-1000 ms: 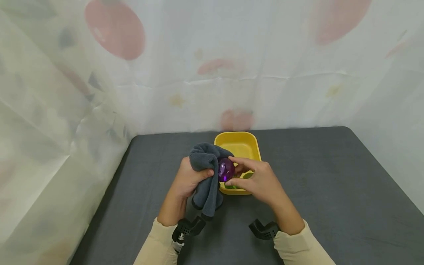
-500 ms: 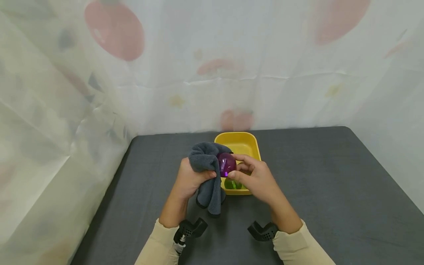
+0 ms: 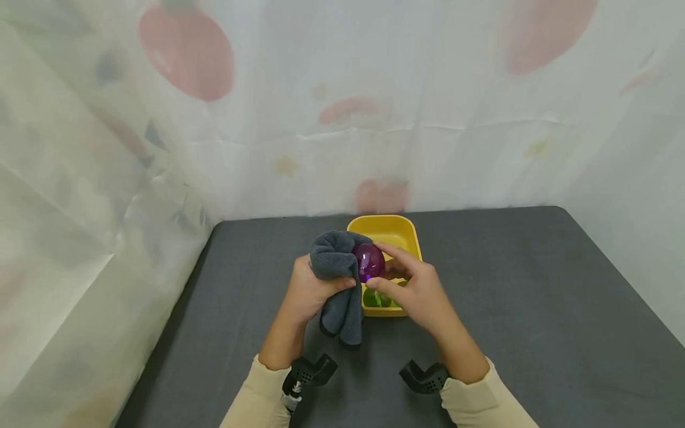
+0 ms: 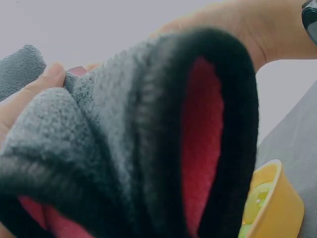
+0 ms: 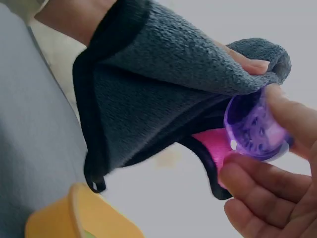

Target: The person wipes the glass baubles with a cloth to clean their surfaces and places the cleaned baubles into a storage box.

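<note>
Left to right: the person's left hand [image 3: 310,291] is bunched round a grey cloth [image 3: 337,279], thumb clamped over the fold, w/ the loose end hanging toward the dark bench [image 3: 535,309]. The left wrist view shows the cloth's pink-red inner side. The right hand [image 3: 420,291] pinches a translucent purple ball [image 3: 370,261] between thumb and fingertips [image 5: 290,111], pressed vs. the cloth just above the yellow tub's [image 3: 409,235] near-left rim.

Compared w/ a second ago, ball and cloth sit a little higher and further toward the tub's middle; the right hand has drawn back slightly, uncovering more of what lies in the tub. Both grips are unchanged. Judged from that, the rubbing of the ball against the cloth is in mid-course, not finished.

Containers: one yellow tub, approx. centre of the bench near the curtain [image 3: 342,119]. Inside, green pieces [image 3: 377,298] lie at the near end, partly hidden by the hand; can't tell what they are. The far half of the tub looks bare.
</note>
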